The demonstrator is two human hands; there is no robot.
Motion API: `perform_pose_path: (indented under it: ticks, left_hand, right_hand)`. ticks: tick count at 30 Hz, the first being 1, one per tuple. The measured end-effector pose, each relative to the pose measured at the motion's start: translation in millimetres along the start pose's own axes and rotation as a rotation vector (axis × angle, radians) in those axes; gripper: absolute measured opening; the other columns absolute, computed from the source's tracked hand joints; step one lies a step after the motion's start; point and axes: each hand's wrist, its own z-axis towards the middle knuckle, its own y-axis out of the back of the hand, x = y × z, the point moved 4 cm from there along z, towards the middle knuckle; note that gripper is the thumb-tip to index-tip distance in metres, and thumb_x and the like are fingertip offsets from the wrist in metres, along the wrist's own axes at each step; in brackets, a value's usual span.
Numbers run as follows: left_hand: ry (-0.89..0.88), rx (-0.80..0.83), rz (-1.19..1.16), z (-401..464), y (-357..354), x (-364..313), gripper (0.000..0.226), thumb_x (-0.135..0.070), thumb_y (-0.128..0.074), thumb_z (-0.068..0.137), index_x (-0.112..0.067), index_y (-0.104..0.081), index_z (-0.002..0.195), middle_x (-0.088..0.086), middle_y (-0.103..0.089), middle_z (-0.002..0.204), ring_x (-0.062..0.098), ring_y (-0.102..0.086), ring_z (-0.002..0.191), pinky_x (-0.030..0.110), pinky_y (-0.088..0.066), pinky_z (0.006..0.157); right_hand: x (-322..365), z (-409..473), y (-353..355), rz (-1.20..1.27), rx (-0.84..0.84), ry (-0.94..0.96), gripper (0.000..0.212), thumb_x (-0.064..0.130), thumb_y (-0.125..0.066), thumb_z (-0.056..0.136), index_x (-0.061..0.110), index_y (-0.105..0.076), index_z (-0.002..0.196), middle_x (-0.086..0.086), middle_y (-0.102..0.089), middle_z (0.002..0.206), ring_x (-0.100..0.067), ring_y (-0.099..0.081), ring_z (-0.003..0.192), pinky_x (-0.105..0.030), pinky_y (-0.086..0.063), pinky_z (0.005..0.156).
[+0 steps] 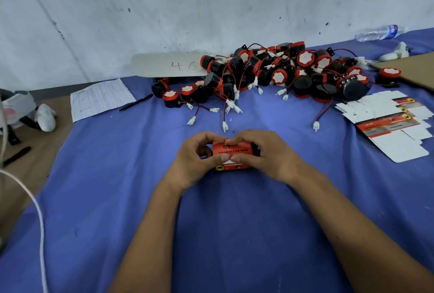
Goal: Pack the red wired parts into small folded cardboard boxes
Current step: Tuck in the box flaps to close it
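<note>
at frame centre, the left hand (195,158) and right hand (263,154) both pinch a small red cardboard box (231,151) above the blue surface (117,175); the pile of red wired parts (270,74) lies behind, flat boxes (387,126) at right

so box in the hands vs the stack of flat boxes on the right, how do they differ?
The red box is folded up into a block; the flat boxes lie unfolded as sheets. The red box is gripped by the left hand and the right hand above the blue cloth; the flat boxes rest on it, fanned out, untouched. Both carry the same red printed panels.
</note>
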Motion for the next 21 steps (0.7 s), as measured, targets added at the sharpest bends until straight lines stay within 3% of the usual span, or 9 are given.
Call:
perform_pose_path:
  ticks: [5, 10, 14, 18, 21]
  left_hand:
    - [0.025, 0.075, -0.019, -2.7, 0.5, -1.1, 0.048, -0.034, -0.091, 0.071, -0.026, -0.073, 0.115, 0.009, -0.072, 0.115, 0.053, -0.062, 0.102, 0.062, -0.057, 0.091]
    - [0.006, -0.006, -0.022, -0.6, 0.5, -0.4, 0.038, -0.023, -0.094, 0.073, -0.021, -0.077, 0.106, -0.001, -0.076, 0.119, 0.054, -0.063, 0.102, 0.062, -0.056, 0.091]
    - [-0.012, -0.034, 0.038, 0.5, 0.9, -0.7, 0.043, -0.029, -0.089, 0.068, -0.017, -0.079, 0.108, -0.009, -0.076, 0.119, 0.050, -0.066, 0.100, 0.052, -0.058, 0.094]
    - [-0.012, -0.007, 0.048, -2.0, 2.8, -0.5, 0.047, -0.027, -0.096, 0.065, -0.024, -0.079, 0.109, -0.008, -0.078, 0.113, 0.043, -0.069, 0.095, 0.037, -0.061, 0.089]
    - [-0.027, 0.043, 0.082, -0.8, 3.4, 1.1, 0.053, -0.017, -0.097, 0.063, -0.031, -0.076, 0.110, 0.005, -0.076, 0.106, 0.043, -0.068, 0.092, 0.050, -0.061, 0.088]
  right_hand:
    - [3.4, -2.2, -2.9, -0.083, -0.023, 0.026, 0.032, 0.046, -0.074, 0.087, 0.031, -0.068, 0.115, 0.011, -0.063, 0.111, -0.008, -0.061, 0.098, -0.030, -0.053, 0.085]
    - [8.3, 0.0, -3.3, -0.092, -0.038, 0.044, 0.027, 0.035, -0.077, 0.089, 0.023, -0.072, 0.112, 0.006, -0.067, 0.106, -0.011, -0.063, 0.095, -0.035, -0.053, 0.085]
    - [10.0, -1.3, -2.5, -0.073, -0.054, 0.049, 0.028, 0.029, -0.078, 0.088, 0.018, -0.075, 0.113, 0.005, -0.069, 0.115, -0.009, -0.065, 0.102, -0.031, -0.053, 0.091]
    - [9.1, -5.3, -1.0, -0.041, -0.064, 0.029, 0.039, 0.039, -0.082, 0.082, 0.021, -0.075, 0.116, 0.007, -0.066, 0.121, -0.003, -0.062, 0.110, -0.023, -0.050, 0.096]
    - [8.5, -5.6, -1.1, -0.032, -0.080, 0.043, 0.034, 0.039, -0.080, 0.084, 0.025, -0.073, 0.115, 0.013, -0.068, 0.115, -0.003, -0.063, 0.106, -0.024, -0.052, 0.090]
